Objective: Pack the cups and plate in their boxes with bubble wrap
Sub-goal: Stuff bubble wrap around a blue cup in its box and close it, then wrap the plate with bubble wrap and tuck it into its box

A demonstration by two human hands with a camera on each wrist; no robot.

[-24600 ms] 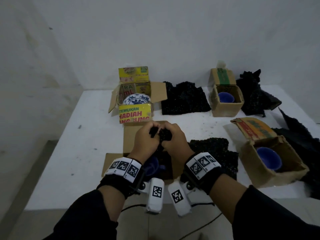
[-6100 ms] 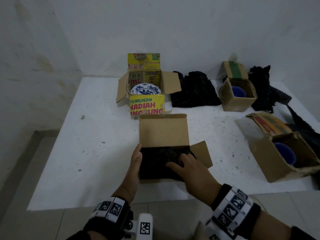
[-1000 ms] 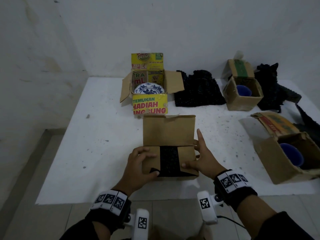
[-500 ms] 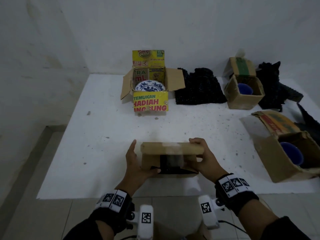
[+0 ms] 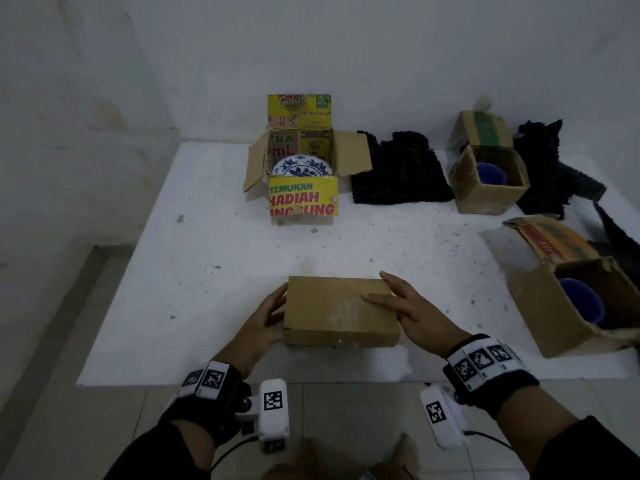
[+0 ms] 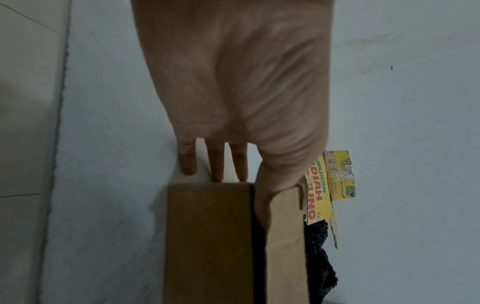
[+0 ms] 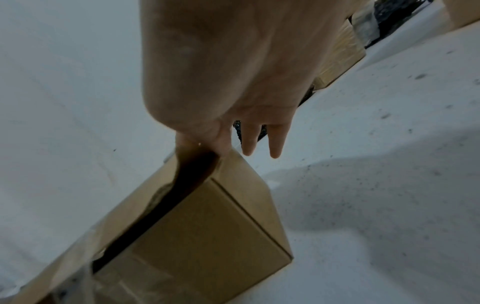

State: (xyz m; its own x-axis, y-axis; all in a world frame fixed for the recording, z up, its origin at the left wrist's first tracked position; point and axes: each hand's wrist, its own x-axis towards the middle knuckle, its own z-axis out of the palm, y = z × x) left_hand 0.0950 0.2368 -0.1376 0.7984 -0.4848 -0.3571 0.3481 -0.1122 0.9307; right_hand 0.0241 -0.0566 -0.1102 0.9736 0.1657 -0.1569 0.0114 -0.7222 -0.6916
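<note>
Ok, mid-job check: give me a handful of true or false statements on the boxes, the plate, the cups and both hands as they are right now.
1. The plain brown box nearest the person has its lid down. True.
2. The left hand is lifting the blue-and-white plate. False: it rests against the brown box's left end; the plate sits in the open yellow box.
3. The right hand lies on the brown box's right side, fingers straight. True.
4. Both blue cups are covered. False: each blue cup shows in an open box.
5. Black bubble wrap lies beside the yellow box. True.
</note>
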